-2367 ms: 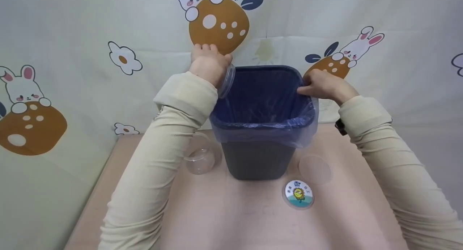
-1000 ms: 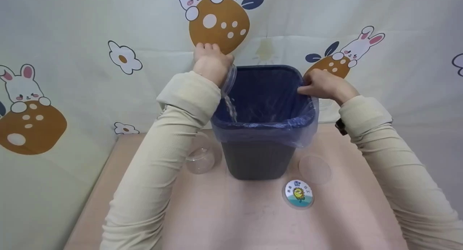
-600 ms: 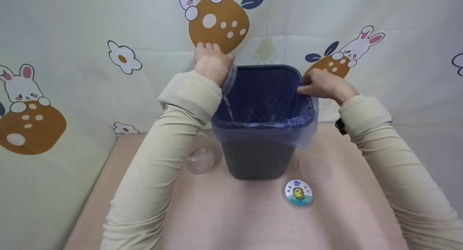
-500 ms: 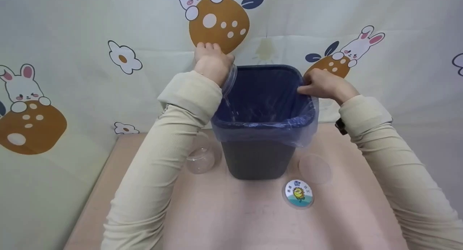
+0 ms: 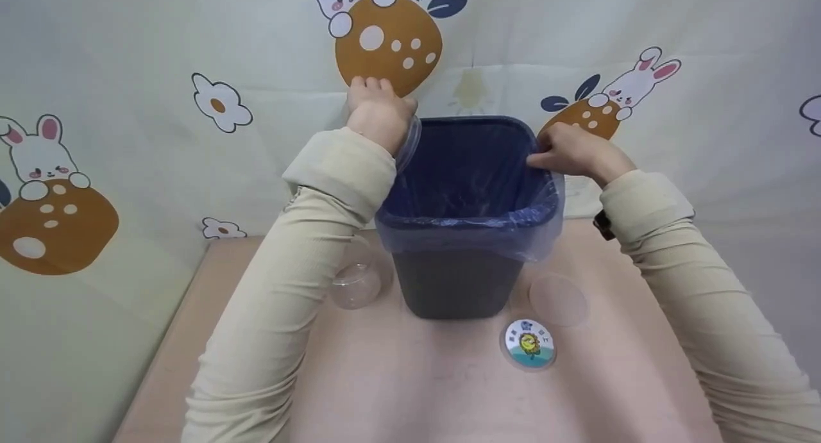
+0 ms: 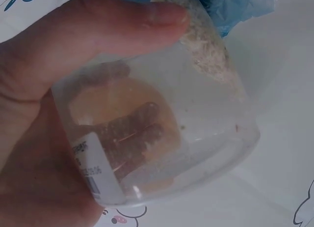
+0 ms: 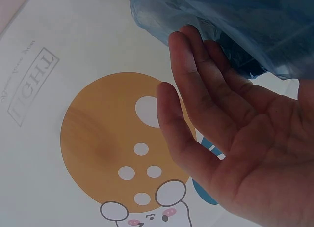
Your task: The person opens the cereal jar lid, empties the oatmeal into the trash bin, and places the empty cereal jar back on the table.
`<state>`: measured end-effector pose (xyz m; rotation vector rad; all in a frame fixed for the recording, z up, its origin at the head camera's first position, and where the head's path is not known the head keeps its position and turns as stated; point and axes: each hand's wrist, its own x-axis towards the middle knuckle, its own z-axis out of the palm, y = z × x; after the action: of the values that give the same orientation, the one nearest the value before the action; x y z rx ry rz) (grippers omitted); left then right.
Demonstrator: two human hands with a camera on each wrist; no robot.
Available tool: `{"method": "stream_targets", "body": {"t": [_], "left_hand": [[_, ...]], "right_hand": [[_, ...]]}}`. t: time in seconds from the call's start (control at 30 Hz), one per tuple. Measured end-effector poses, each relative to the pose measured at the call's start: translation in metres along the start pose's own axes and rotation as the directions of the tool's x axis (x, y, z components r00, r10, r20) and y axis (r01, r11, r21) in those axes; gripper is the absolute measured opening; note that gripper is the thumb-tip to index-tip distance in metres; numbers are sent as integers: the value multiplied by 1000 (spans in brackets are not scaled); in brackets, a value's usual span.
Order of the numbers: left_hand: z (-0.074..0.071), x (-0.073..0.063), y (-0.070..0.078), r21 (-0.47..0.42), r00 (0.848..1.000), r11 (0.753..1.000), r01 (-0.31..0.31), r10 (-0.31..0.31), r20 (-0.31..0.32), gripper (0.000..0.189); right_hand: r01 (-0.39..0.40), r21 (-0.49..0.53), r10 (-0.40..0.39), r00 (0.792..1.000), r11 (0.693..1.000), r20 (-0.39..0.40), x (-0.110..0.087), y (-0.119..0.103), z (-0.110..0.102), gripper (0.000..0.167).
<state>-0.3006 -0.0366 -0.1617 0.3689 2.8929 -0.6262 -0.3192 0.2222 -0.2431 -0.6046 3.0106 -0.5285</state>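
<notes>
My left hand (image 5: 381, 113) grips a clear plastic jar (image 6: 211, 124), tipped on its side with its mouth (image 5: 409, 147) over the left rim of a dark trash bin (image 5: 458, 286). Pale flaky bits (image 6: 211, 60) lie along the jar's wall towards the mouth in the left wrist view. A white label (image 6: 98, 168) is stuck on the jar. The bin is lined with a bluish see-through bag (image 5: 449, 240), folded over its rim. My right hand (image 5: 574, 149) holds the bin's right rim, thumb on the inner side, fingers outside against the bag. The bin's bottom is hidden.
A second clear jar (image 5: 356, 289) stands left of the bin, partly behind the left sleeve. Right of the bin lie a translucent disc (image 5: 558, 302) and a round lid (image 5: 529, 345) with a sunflower picture. A printed cloth (image 5: 276, 154) hangs behind the pinkish table (image 5: 385, 379).
A stream of bits fell from the jar into the bin in the earlier frames; no stream shows now. My left hand has shifted slightly right. The right hand has stayed put.
</notes>
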Motion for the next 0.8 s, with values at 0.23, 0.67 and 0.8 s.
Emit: {"method": "stream_targets", "body": {"t": [0.23,0.67,0.8], "left_hand": [[-1,3,4,19,1000,1000,16,-16,19,57],[-1,2,6,22,1000,1000,19,-19,17,51],[-1,2,6,26,1000,1000,17,-17,23,52]], "right_hand": [[-3,-5,3,1000,1000,-6,-1,0,0,22],[2,-10,-2,1000,1000,-17,-1,0,0,22],[7,-8,-7,1000,1000,-15,-1,0,0,22]]}}
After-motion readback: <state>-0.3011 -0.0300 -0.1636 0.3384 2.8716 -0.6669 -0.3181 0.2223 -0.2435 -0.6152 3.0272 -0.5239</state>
